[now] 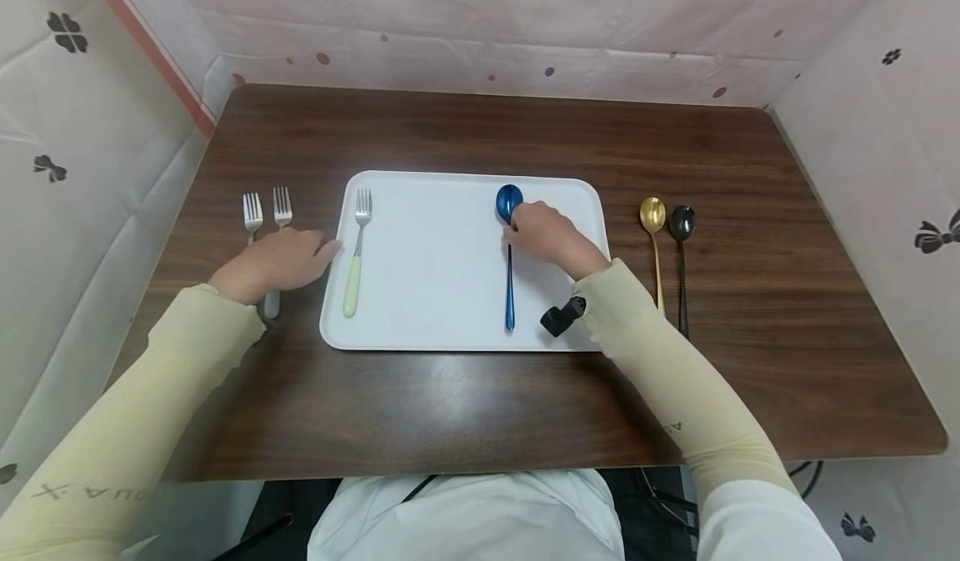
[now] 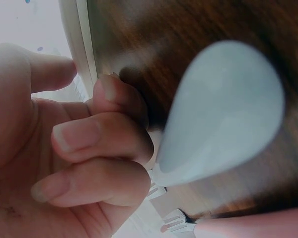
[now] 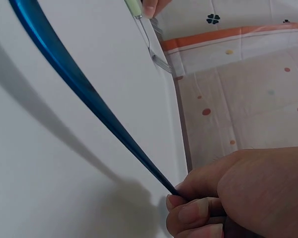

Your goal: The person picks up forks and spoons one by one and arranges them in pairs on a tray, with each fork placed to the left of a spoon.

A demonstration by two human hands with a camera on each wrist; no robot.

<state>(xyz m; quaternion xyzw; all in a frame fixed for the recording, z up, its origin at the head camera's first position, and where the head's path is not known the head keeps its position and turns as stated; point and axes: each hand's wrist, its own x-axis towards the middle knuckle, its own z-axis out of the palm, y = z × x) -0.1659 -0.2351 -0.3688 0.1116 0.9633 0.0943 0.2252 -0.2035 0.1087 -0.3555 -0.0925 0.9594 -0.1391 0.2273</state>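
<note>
My right hand (image 1: 546, 232) pinches a shiny blue spoon (image 3: 97, 101) by its neck, just below the bowl. The spoon's handle extends toward me over the white tray (image 1: 435, 294), casting a shadow on it. On the tray's left side lies a fork with a light green handle (image 1: 352, 286). My left hand (image 1: 281, 261), fingers loosely bent and holding nothing, is over two forks left of the tray. One has a pale blue-grey handle (image 2: 223, 111), the other a pink handle (image 2: 253, 225). In the head view the hand and sleeve hide much of both.
To the right of the tray, a gold spoon (image 1: 652, 215) and a black spoon (image 1: 682, 226) lie side by side, partly behind my right sleeve. All of this is on a dark wooden table (image 1: 420, 411), with patterned sheets (image 1: 525, 27) around its back and sides.
</note>
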